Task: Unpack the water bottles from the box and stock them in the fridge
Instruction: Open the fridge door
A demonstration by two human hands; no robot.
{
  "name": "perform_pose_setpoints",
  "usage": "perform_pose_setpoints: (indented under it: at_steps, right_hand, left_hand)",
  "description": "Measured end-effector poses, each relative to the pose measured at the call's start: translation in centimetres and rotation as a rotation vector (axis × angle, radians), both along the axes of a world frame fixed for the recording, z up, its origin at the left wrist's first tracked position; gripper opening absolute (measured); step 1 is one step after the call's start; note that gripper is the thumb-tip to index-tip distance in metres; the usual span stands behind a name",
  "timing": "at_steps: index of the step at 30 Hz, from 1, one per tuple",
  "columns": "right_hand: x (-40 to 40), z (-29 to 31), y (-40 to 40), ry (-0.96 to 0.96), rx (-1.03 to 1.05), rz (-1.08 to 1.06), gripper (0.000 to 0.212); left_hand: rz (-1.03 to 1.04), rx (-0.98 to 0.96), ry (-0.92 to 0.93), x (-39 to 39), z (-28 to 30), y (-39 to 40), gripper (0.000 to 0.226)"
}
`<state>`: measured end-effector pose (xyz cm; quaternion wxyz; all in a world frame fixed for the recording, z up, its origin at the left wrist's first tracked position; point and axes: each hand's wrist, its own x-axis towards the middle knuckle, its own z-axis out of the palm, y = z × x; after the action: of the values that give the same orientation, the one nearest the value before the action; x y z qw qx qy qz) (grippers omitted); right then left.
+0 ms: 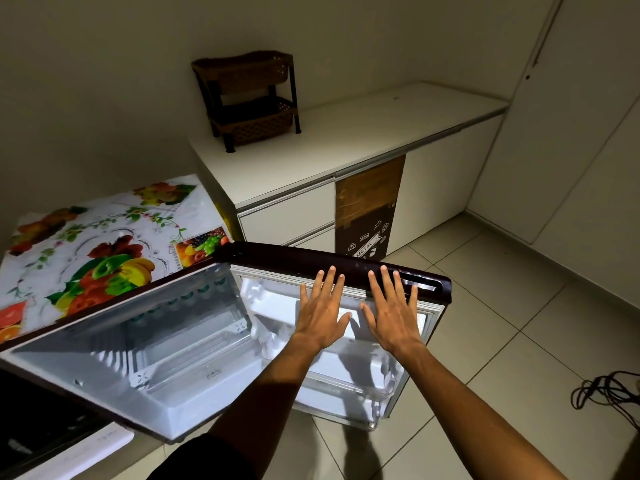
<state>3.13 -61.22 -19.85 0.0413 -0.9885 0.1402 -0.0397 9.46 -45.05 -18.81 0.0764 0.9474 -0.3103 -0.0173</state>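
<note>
Head view: both hands hover flat with fingers spread, side by side and apart, holding nothing — left hand [322,308], right hand [393,311] over the open fridge door [346,268] at centre frame. The door's long axis runs left to right, inner shelves facing the camera. No bottles or box in sight. Risk, I'd say: a push swings the door shut, fridge [145,344] still unstocked.

Kitchen corner, non-task items.
Brown two-tier wicker rack [247,98] on white counter [363,133]; fruit-print cloth [100,247]; brown cardboard panel [369,206] leaning against drawers; black cable [606,393] on tiled floor [519,306].
</note>
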Motion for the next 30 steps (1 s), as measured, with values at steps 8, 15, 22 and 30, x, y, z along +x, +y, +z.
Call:
perform_pose_setpoints:
  at_steps: [8, 15, 22, 30]
  right_hand:
    - [1.2, -0.2, 4.9, -0.048, 0.019, 0.082, 0.075]
    - [2.2, -0.4, 12.4, -0.042, 0.025, 0.167, 0.077]
    - [2.2, -0.9, 21.4, 0.001, 0.034, 0.301, 0.085]
    - [1.0, -3.1, 29.2, 0.056, 0.020, 0.394, 0.085]
  left_hand:
    - [0.157, 0.006, 0.000, -0.5, -1.8, 6.6, 0.085]
    - [0.267, -0.046, -0.010, -2.5, -2.7, 16.2, 0.089]
    - [0.432, -0.068, -0.030, -5.6, -3.9, 25.9, 0.088]
    - [0.522, -0.241, -0.138, -9.0, -5.1, 33.9, 0.081]
